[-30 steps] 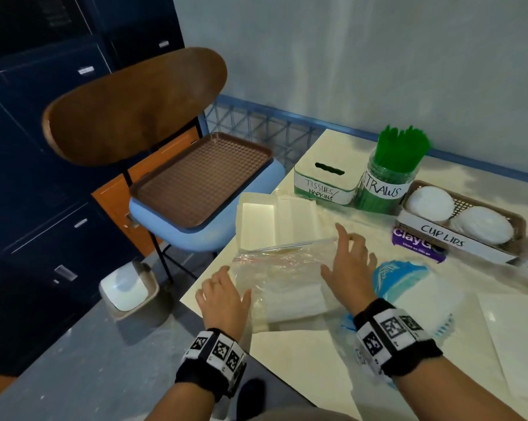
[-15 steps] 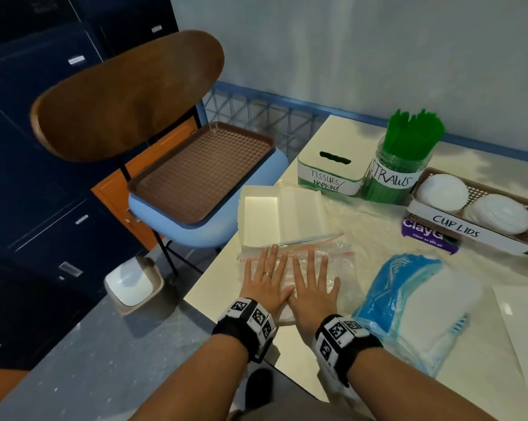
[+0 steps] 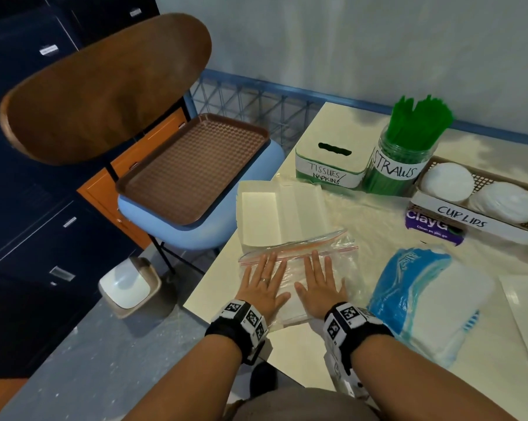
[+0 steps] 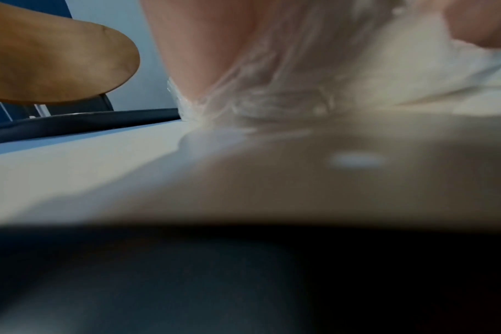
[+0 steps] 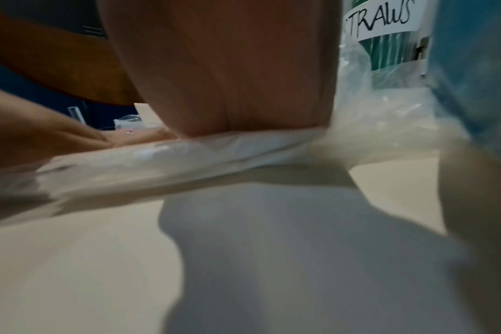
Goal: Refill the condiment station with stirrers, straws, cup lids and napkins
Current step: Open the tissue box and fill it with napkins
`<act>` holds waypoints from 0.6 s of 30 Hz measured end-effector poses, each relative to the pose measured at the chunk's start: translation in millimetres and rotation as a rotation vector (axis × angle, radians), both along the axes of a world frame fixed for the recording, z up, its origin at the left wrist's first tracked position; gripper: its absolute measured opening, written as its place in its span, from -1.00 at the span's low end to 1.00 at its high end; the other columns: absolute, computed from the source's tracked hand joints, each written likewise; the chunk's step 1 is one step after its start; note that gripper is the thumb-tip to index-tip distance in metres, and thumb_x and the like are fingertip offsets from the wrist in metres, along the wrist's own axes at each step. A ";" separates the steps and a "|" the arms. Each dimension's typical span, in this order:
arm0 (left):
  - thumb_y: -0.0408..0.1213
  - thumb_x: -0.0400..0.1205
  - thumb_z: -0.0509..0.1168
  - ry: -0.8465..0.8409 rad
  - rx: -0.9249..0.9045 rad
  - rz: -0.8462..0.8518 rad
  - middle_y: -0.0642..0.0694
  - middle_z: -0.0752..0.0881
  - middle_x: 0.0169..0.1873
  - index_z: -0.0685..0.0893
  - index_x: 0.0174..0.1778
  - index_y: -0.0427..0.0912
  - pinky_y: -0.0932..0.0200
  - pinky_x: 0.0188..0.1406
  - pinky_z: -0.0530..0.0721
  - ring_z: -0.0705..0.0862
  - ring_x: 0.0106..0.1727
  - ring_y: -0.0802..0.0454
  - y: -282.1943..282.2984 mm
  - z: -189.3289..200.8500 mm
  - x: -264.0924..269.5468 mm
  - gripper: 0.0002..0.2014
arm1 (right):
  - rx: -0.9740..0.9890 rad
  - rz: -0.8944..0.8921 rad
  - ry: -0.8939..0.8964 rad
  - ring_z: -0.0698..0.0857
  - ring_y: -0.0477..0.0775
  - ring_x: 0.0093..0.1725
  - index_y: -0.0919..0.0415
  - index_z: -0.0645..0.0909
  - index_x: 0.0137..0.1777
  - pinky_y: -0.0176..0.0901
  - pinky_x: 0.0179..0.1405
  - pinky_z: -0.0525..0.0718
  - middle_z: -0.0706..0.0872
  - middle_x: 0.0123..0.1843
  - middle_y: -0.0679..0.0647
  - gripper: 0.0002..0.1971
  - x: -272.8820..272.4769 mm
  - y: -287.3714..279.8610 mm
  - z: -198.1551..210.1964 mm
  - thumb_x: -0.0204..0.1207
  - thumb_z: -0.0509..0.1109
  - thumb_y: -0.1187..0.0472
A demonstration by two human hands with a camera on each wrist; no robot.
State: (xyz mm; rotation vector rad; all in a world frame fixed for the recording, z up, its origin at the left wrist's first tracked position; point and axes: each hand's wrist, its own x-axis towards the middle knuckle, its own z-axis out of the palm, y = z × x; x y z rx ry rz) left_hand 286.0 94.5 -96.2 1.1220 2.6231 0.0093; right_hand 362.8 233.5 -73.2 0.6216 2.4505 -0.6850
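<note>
A clear zip bag (image 3: 346, 262) with white napkins inside lies at the table's near left edge. Both hands press flat on it, fingers straight: my left hand (image 3: 264, 281) on its left half, my right hand (image 3: 319, 282) on its right half. The wrist views show the palms against the crumpled plastic (image 4: 272, 90) (image 5: 243, 144). Behind the bag stand a white box labelled TISSUES/NAPKINS (image 3: 329, 161), a jar of green straws (image 3: 404, 153) and a basket labelled CUP LIDS (image 3: 481, 205) with white lids.
An open white paper box (image 3: 281, 214) lies just beyond the bag. A blue-and-white napkin pack (image 3: 429, 302) lies to the right, a purple pack (image 3: 432, 227) before the basket. A chair with a brown tray (image 3: 189, 168) stands left of the table.
Both hands came together onto the zip bag and flattened it, then slid slightly apart. The head view shifted closer to the table.
</note>
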 end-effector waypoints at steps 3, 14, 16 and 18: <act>0.32 0.43 -0.68 -0.017 -0.016 0.014 0.02 -0.63 0.45 -0.53 0.48 0.05 -0.11 0.61 -0.16 -0.61 0.50 -0.01 -2.4 7.4 0.6 -0.28 | -0.019 -0.039 -0.049 -0.46 0.00 0.61 0.02 -0.51 0.58 0.28 0.57 -0.30 -0.55 0.60 -0.10 -0.35 -2.8 6.5 4.3 0.71 -0.17 -0.08; 0.30 0.57 -0.39 -0.163 -0.158 0.026 0.03 -0.62 0.42 -0.51 0.49 0.16 -0.08 0.59 -0.31 -0.48 0.58 0.06 -29.4 21.3 -11.2 -0.34 | 0.045 -0.097 -0.016 -0.38 -0.07 0.64 0.10 -0.50 0.58 0.06 0.62 -0.23 -0.50 0.62 -0.04 -0.32 5.5 21.0 6.3 0.70 -0.14 -0.09; 0.39 0.28 -0.65 -0.168 -0.153 0.017 0.02 -0.63 0.42 -0.56 0.44 0.18 -0.10 0.60 -0.30 -0.53 0.53 0.06 -29.7 22.0 -12.4 -0.21 | 0.052 -0.068 -0.006 -0.38 -0.06 0.64 0.11 -0.49 0.59 0.03 0.62 -0.23 -0.49 0.63 -0.03 -0.31 9.3 23.7 6.3 0.69 -0.14 -0.10; 0.42 0.07 -0.84 -0.166 -0.169 0.013 -0.01 -0.64 0.41 -0.59 0.41 0.18 -0.12 0.60 -0.26 -0.56 0.47 0.06 -29.3 23.7 -12.4 -0.08 | 0.076 -0.037 0.006 -0.37 -0.06 0.64 0.12 -0.48 0.59 0.00 0.62 -0.23 -0.48 0.63 -0.02 -0.31 14.0 26.2 5.5 0.69 -0.14 -0.11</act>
